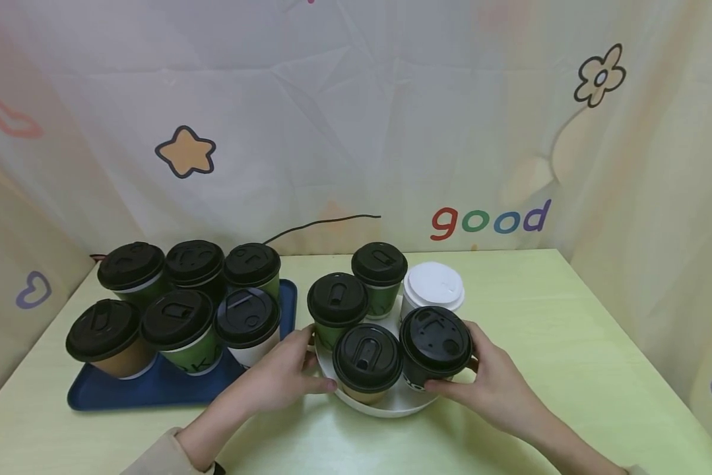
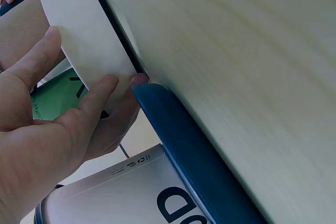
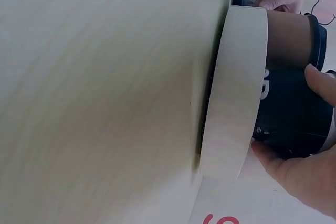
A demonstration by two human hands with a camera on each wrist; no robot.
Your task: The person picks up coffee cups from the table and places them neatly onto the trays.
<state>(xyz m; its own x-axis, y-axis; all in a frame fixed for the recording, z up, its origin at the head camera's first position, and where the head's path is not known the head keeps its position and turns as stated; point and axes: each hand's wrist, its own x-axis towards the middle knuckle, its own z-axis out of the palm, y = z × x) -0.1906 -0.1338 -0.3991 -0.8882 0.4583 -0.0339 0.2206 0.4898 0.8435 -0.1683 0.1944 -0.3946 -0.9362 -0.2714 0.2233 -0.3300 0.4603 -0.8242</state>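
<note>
My right hand [image 1: 495, 379] grips a dark paper coffee cup [image 1: 435, 343] with a black lid at the right front of a round white tray [image 1: 385, 410]. In the right wrist view, thumb and fingers lie around the dark cup [image 3: 294, 111], and its base sits behind the tray's wall [image 3: 236, 87]. My left hand [image 1: 281, 373] holds the tray's left edge, its fingers along the outer wall [image 2: 86, 24] and its thumb at the rim. Beside the dark cup stands a brown cup [image 1: 367, 359] with a black lid. Two green cups with black lids and a white-lidded cup [image 1: 433, 287] stand behind.
On the left, a blue rectangular tray [image 1: 154, 389] carries several lidded paper cups in two rows, among them a green cup [image 1: 180, 330] and a white cup [image 1: 249, 326]. A printed curtain [image 1: 344, 132] hangs behind the pale table [image 1: 569, 343].
</note>
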